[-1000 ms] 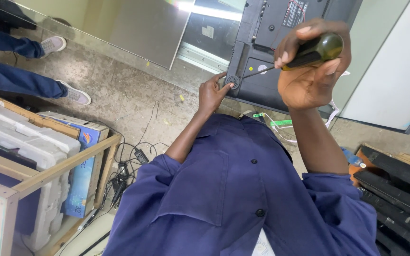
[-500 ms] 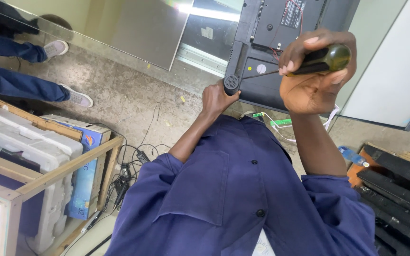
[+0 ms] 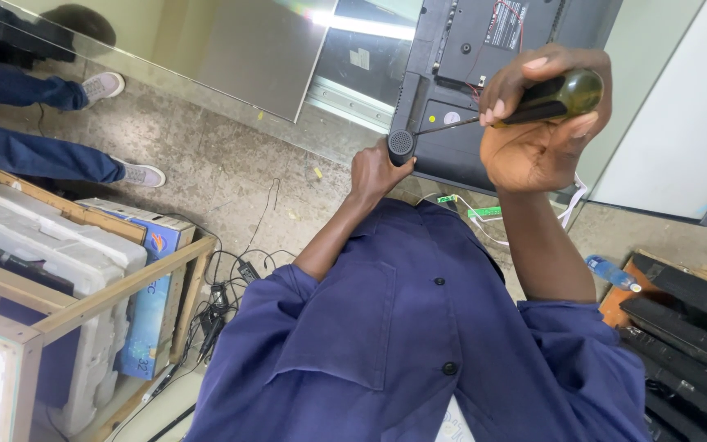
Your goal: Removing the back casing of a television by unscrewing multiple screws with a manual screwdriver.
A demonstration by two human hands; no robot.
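My right hand (image 3: 538, 139) is shut on a screwdriver (image 3: 562, 96) with a dark green handle. Its thin shaft points left toward a small round black speaker (image 3: 401, 146). My left hand (image 3: 376, 170) grips that speaker at the lower left corner of a black television back panel (image 3: 468, 49), which lies on the floor with red wires and a circuit board exposed. Both arms reach out from my blue buttoned work coat (image 3: 403, 327).
Another person's legs in blue trousers and grey shoes (image 3: 142, 173) stand at upper left. A wooden crate (image 3: 116, 286) with white foam and a blue box (image 3: 145, 327) sits left, cables (image 3: 222, 303) beside it. A water bottle (image 3: 611, 272) and stacked black panels (image 3: 689, 319) lie right.
The screwdriver handle has dropped slightly and its shaft lies flatter, aimed at the speaker. My left hand has stayed at the panel's corner.
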